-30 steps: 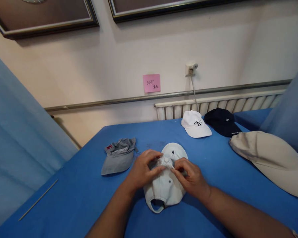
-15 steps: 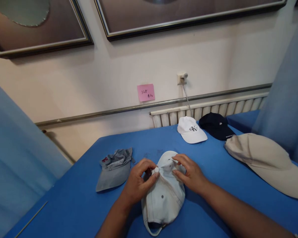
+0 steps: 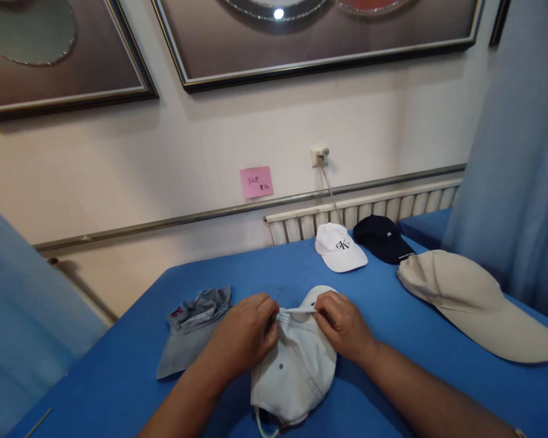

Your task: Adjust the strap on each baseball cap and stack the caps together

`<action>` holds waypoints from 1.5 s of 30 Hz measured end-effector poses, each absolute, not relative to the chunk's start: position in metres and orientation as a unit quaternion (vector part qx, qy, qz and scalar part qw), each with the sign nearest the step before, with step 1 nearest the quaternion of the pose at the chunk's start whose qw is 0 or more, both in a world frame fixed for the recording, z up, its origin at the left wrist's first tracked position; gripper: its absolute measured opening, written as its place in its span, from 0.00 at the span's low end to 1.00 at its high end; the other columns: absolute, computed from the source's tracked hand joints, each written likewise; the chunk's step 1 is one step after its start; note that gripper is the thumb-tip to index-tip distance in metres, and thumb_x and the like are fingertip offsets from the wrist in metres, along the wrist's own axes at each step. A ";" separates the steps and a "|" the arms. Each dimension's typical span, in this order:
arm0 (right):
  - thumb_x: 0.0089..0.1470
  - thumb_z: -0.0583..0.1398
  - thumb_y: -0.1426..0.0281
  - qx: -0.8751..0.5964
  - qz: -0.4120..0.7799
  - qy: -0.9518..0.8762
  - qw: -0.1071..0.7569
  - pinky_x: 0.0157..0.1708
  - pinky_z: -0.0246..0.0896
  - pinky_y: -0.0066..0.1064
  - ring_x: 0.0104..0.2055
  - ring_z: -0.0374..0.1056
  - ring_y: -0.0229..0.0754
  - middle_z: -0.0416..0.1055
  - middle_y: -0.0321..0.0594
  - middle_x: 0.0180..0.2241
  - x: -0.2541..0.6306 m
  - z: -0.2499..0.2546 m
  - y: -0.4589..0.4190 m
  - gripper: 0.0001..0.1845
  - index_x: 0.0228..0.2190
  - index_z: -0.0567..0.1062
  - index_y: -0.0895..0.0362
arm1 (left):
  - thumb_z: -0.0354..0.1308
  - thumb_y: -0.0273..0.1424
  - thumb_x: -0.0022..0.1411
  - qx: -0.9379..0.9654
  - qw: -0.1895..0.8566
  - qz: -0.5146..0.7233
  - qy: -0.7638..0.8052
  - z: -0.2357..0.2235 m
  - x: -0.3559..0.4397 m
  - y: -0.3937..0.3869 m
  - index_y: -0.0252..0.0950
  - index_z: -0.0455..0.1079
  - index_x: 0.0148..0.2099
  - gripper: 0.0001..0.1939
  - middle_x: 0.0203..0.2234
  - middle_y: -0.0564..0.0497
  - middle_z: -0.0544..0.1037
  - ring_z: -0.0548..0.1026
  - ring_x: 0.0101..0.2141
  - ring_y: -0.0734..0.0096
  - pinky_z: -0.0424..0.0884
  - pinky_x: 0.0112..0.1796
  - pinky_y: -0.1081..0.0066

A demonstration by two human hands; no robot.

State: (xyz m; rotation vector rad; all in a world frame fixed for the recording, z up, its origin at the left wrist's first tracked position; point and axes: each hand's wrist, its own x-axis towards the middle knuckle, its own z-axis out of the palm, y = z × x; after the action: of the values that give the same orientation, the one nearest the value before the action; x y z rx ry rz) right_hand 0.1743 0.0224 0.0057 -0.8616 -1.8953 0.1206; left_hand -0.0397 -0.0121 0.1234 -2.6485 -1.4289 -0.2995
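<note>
A pale white-blue cap point(image 3: 296, 365) lies on the blue table point(image 3: 383, 316) in front of me, its strap end toward me. My left hand point(image 3: 244, 337) pinches the cap's crown fabric from the left. From the right, my right hand point(image 3: 342, 322) pinches the same fold. Both sets of fingers are closed on a raised ridge of cloth near the top of the crown, which covers part of the brim.
A crumpled grey cap point(image 3: 189, 328) lies left of my hands. At the back stand a white logo cap point(image 3: 340, 246) and a dark navy cap point(image 3: 381, 237). A large beige cap point(image 3: 470, 301) lies at right. Blue curtains hang at both sides; a radiator point(image 3: 360, 210) runs along the wall.
My hands have drawn together and gathered the crown into a fold, hiding the top button. The camera has tilted up and to the left, so everything sits lower in view.
</note>
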 end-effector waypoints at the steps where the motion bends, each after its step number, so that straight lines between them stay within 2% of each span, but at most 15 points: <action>1: 0.55 0.56 0.77 -0.365 0.018 -0.785 0.499 0.37 0.58 0.36 0.36 0.65 0.44 0.70 0.41 0.32 0.177 0.013 0.018 0.05 0.32 0.67 0.55 | 0.52 0.27 0.59 -0.879 0.076 -0.082 -0.463 0.129 -0.037 -0.008 0.37 0.67 0.36 0.03 0.30 0.49 0.72 0.70 0.32 0.65 0.62 0.33 0.68; 5: 0.56 0.54 0.76 -0.394 -0.045 -0.796 0.456 0.33 0.54 0.35 0.32 0.63 0.43 0.68 0.41 0.28 0.189 0.039 -0.019 0.06 0.29 0.66 0.55 | 0.50 0.26 0.61 -0.898 0.142 -0.035 -0.416 0.147 -0.024 0.010 0.37 0.65 0.36 0.04 0.31 0.49 0.72 0.70 0.32 0.65 0.61 0.32 0.68; 9: 0.60 0.53 0.73 -0.391 0.107 -0.793 0.454 0.28 0.54 0.31 0.28 0.62 0.37 0.66 0.36 0.26 0.215 0.038 -0.045 0.09 0.27 0.65 0.55 | 0.48 0.24 0.63 -0.932 0.178 0.010 -0.315 0.144 -0.010 0.023 0.37 0.65 0.39 0.06 0.36 0.48 0.73 0.70 0.34 0.66 0.64 0.35 0.68; 12: 0.60 0.54 0.67 -0.495 0.166 -0.718 0.459 0.28 0.55 0.31 0.26 0.63 0.37 0.67 0.36 0.26 0.243 0.025 -0.035 0.10 0.27 0.68 0.54 | 0.46 0.23 0.65 -0.946 0.200 0.045 -0.251 0.136 -0.004 0.029 0.36 0.65 0.38 0.08 0.37 0.48 0.74 0.70 0.34 0.66 0.65 0.35 0.68; 15: 0.56 0.57 0.62 -0.549 0.234 -0.689 0.412 0.30 0.59 0.32 0.30 0.67 0.41 0.71 0.37 0.30 0.258 0.016 -0.016 0.09 0.33 0.73 0.54 | 0.45 0.23 0.67 -0.945 0.215 0.065 -0.238 0.135 -0.001 0.032 0.35 0.66 0.38 0.09 0.37 0.48 0.74 0.71 0.34 0.66 0.64 0.34 0.68; 19: 0.51 0.61 0.56 -0.544 0.298 -0.700 0.354 0.37 0.61 0.34 0.37 0.69 0.44 0.74 0.41 0.38 0.242 0.018 -0.005 0.17 0.38 0.75 0.54 | 0.44 0.24 0.67 -0.944 0.200 0.083 -0.250 0.140 0.000 0.032 0.36 0.67 0.40 0.10 0.39 0.48 0.75 0.72 0.36 0.67 0.64 0.35 0.69; 22: 0.47 0.63 0.53 -0.557 0.291 -0.711 0.316 0.36 0.59 0.34 0.38 0.69 0.46 0.74 0.42 0.38 0.217 0.025 -0.001 0.21 0.38 0.76 0.55 | 0.43 0.25 0.67 -0.942 0.179 0.086 -0.269 0.140 0.000 0.030 0.36 0.67 0.42 0.11 0.42 0.48 0.75 0.72 0.37 0.67 0.65 0.36 0.69; 25: 0.48 0.63 0.59 -0.564 0.273 -0.719 0.300 0.31 0.54 0.32 0.33 0.68 0.43 0.75 0.39 0.32 0.199 0.029 0.005 0.12 0.29 0.75 0.55 | 0.42 0.25 0.67 -0.942 0.167 0.084 -0.279 0.138 0.000 0.030 0.36 0.67 0.43 0.12 0.43 0.48 0.75 0.72 0.39 0.66 0.65 0.38 0.69; 27: 0.50 0.61 0.63 -0.558 0.269 -0.721 0.311 0.28 0.50 0.30 0.29 0.66 0.40 0.73 0.36 0.26 0.197 0.029 0.007 0.09 0.23 0.72 0.54 | 0.43 0.25 0.67 -0.944 0.165 0.079 -0.275 0.138 0.002 0.031 0.36 0.67 0.43 0.12 0.43 0.48 0.75 0.72 0.39 0.66 0.65 0.39 0.69; 29: 0.50 0.61 0.64 -0.557 0.264 -0.712 0.337 0.26 0.48 0.29 0.26 0.63 0.38 0.71 0.33 0.23 0.203 0.028 0.006 0.10 0.21 0.70 0.54 | 0.43 0.25 0.66 -0.946 0.173 0.075 -0.263 0.140 0.007 0.032 0.36 0.67 0.43 0.11 0.43 0.48 0.75 0.72 0.38 0.66 0.65 0.39 0.69; 35: 0.49 0.61 0.57 -0.598 0.258 -0.625 0.430 0.24 0.48 0.28 0.22 0.60 0.37 0.67 0.31 0.18 0.251 0.019 -0.002 0.15 0.22 0.68 0.54 | 0.46 0.26 0.66 -0.958 0.203 0.050 -0.195 0.152 0.056 0.048 0.36 0.67 0.41 0.09 0.39 0.48 0.75 0.72 0.37 0.67 0.66 0.37 0.70; 40: 0.52 0.58 0.56 -0.616 0.232 -0.587 0.471 0.23 0.48 0.28 0.22 0.60 0.37 0.66 0.32 0.18 0.300 0.013 0.005 0.16 0.22 0.68 0.54 | 0.48 0.23 0.64 -0.968 0.215 0.038 -0.126 0.152 0.117 0.075 0.34 0.68 0.38 0.07 0.36 0.45 0.75 0.72 0.36 0.65 0.66 0.36 0.68; 45: 0.52 0.57 0.58 -0.663 0.152 -0.580 0.449 0.25 0.50 0.29 0.24 0.62 0.39 0.69 0.34 0.20 0.340 0.013 0.018 0.15 0.21 0.69 0.54 | 0.49 0.22 0.62 -0.968 0.223 0.023 -0.115 0.141 0.163 0.102 0.34 0.68 0.39 0.07 0.35 0.45 0.75 0.73 0.36 0.63 0.67 0.36 0.67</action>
State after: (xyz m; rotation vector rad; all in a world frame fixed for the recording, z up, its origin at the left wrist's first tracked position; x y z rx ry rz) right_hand 0.3397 0.0177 0.0128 -1.6406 -1.4344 0.3749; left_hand 0.1626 0.1015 0.1406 -2.6718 -0.3162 0.0622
